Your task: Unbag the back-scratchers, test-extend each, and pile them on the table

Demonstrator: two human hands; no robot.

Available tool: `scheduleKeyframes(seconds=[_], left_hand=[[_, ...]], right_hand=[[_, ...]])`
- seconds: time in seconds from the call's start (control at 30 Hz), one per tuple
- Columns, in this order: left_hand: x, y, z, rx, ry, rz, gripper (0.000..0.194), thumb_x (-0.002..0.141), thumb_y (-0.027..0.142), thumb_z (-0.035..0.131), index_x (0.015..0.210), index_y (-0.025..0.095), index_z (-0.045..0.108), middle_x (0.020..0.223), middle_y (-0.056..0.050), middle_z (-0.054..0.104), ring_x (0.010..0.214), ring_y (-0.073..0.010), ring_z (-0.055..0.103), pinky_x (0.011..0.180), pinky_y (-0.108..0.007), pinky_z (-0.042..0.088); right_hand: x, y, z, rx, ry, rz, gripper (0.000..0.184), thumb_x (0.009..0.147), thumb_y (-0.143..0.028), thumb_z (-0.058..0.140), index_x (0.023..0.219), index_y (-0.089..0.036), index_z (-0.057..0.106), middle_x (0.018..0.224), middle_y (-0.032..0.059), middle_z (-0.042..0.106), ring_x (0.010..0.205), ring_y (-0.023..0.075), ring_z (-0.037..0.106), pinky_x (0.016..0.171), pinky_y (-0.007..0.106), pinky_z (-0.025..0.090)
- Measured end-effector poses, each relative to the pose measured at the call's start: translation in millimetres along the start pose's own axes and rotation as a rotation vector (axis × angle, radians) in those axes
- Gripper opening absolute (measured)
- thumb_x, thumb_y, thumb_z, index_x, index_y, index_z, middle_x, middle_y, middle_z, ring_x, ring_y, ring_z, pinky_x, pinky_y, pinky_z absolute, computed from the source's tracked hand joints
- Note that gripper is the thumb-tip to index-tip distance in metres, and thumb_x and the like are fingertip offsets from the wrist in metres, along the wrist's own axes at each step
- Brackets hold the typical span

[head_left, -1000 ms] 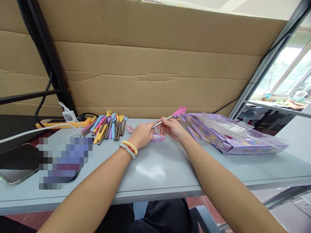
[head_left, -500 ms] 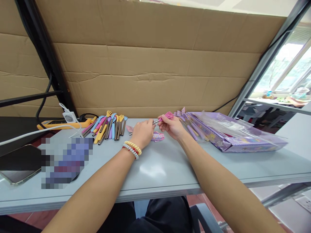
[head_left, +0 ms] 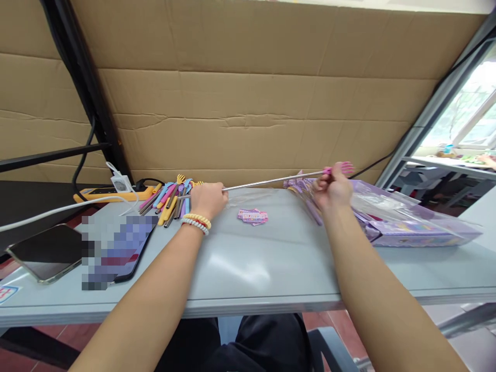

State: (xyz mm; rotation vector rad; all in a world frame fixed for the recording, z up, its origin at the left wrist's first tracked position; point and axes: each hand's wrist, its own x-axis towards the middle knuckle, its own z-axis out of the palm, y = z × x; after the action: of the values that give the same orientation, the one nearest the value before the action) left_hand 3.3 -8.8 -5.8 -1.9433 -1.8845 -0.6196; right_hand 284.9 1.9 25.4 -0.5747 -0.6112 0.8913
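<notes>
A telescopic back scratcher point(head_left: 271, 181) with a pink claw head is stretched out between my hands, its thin metal rod slanting up to the right. My left hand point(head_left: 209, 199), with bracelets at the wrist, is closed around its left end. At the other end my right hand point(head_left: 334, 188) grips it just by the pink claw. Small pink and purple printed cards point(head_left: 252, 217) lie on the table point(head_left: 240, 268) below the rod. Behind my left hand sits a bunch of colourful back scratchers point(head_left: 170, 201). More purple-packed ones point(head_left: 310, 205) lie beside my right hand.
At the right is a purple box point(head_left: 418, 233) with clear plastic over it. Two phones, one dark point(head_left: 50, 251) and one partly blurred out point(head_left: 135, 253), rest at the left. A yellow power strip point(head_left: 112, 192) with a white charger stands behind them. Cardboard point(head_left: 248, 98) backs the table.
My hands have moved apart, right hand to the right and left hand slightly left. The back scratcher's rod is now drawn out long. The printed cards are uncovered.
</notes>
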Motion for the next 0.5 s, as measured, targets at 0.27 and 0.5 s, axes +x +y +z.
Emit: scheduleKeyframes(seconds=[0.27, 0.5], left_hand=[[10.9, -44.6, 10.1, 0.061, 0.164, -0.159, 0.022, 0.071, 0.022, 0.047, 0.072, 0.018, 0.069, 0.075, -0.011, 0.066, 0.087, -0.0275, 0.055, 0.078, -0.04, 0.032], [12.8, -40.7, 12.4, -0.036, 0.27, -0.223, 0.016, 0.069, 0.018, 0.051, 0.072, 0.018, 0.066, 0.086, -0.012, 0.061, 0.093, -0.0277, 0.047, 0.082, -0.042, 0.03]], right_hand=[[16.5, -55.2, -43.2, 0.266, 0.515, -0.162, 0.056, 0.094, -0.04, 0.038, 0.043, -0.017, 0.034, 0.036, -0.0078, 0.021, 0.028, 0.0001, 0.014, 0.029, 0.015, 0.007], [17.0, -66.0, -53.8, 0.349, 0.609, -0.199, 0.055, 0.092, -0.042, 0.041, 0.045, -0.017, 0.028, 0.037, -0.0081, 0.014, 0.03, 0.0012, 0.009, 0.03, 0.016, 0.005]])
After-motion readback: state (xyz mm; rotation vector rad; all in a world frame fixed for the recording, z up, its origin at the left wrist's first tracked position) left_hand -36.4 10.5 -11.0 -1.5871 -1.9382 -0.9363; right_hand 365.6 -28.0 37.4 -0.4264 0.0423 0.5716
